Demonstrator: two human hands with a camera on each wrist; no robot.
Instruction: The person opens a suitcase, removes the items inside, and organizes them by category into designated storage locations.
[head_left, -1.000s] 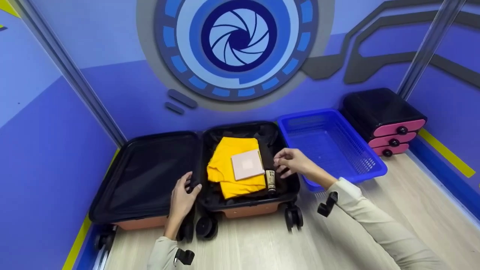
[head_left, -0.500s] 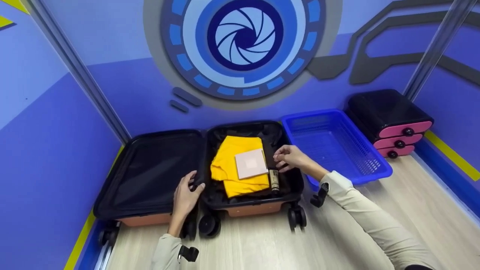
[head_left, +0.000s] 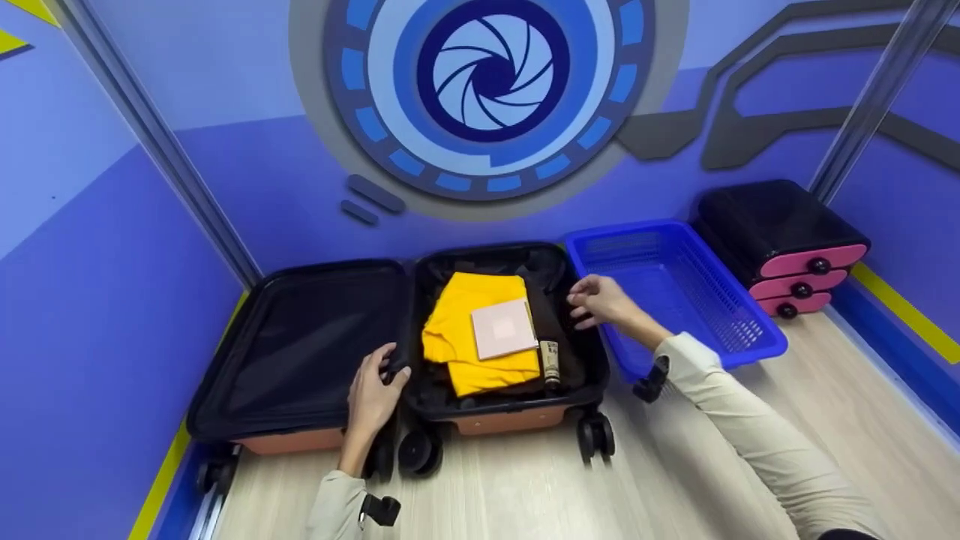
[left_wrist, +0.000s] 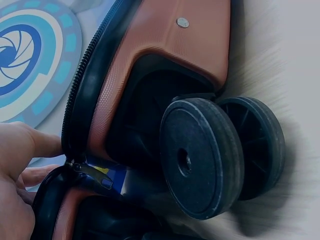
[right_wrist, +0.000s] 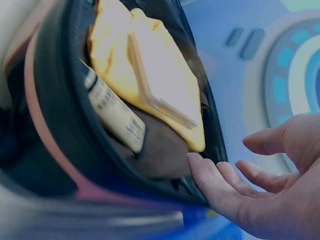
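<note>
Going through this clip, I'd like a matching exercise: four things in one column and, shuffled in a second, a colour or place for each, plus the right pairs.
Column one
1. Box
2. Tube
3. Basket
4. Left hand

Column two
A. Blue
B. At the near side of the suitcase, by the seam between its halves
C. On top of the yellow cloth
D. Just right of the cloth in the head view

Pairs: 1-C, 2-D, 3-A, 4-B
</note>
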